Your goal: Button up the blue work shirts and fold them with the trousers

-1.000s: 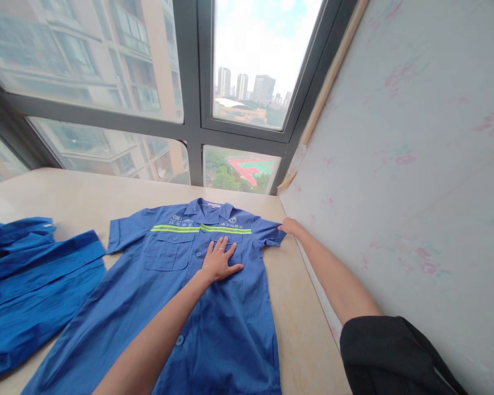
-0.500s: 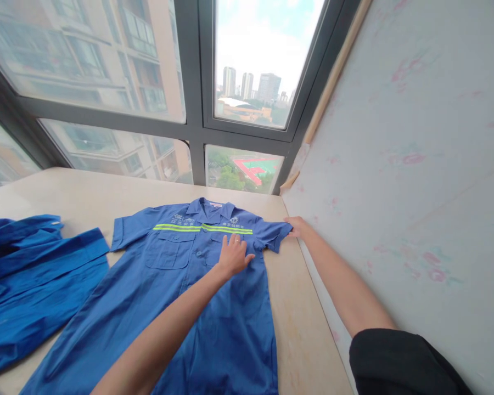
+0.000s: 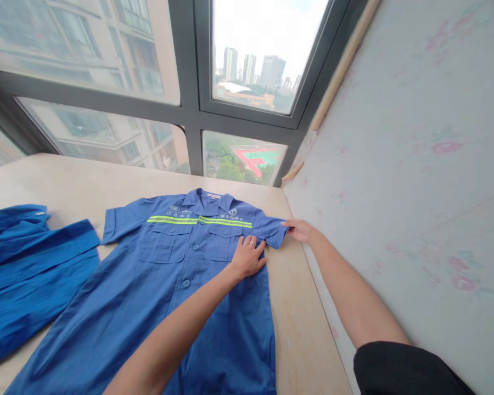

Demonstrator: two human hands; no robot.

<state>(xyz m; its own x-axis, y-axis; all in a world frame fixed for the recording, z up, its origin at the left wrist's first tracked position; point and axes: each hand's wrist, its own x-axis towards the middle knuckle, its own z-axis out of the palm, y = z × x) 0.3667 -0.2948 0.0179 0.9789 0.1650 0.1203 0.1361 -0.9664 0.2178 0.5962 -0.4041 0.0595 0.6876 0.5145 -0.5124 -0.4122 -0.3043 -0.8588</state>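
A blue short-sleeved work shirt (image 3: 164, 296) lies spread face up, collar toward the window, with a yellow-green stripe and white print across the chest. My left hand (image 3: 248, 257) rests on its right-side front, below the chest pocket, fingers spread on the cloth. At the far right, my right hand (image 3: 299, 230) pinches the hem of the sleeve on that side; the thumb lies on top and the other fingers are partly hidden. The shirt's lower end runs out of view at the bottom.
A second blue garment (image 3: 37, 274) lies crumpled at the left on the pale wooden surface (image 3: 304, 307). Grey window frames (image 3: 247, 118) stand behind the shirt. A wall with flowered paper (image 3: 415, 192) rises close on the right, beside my right arm.
My left hand has slid right and slightly down over the shirt front, uncovering the chest pocket. My right hand stays at the sleeve hem. The view has shifted a little.
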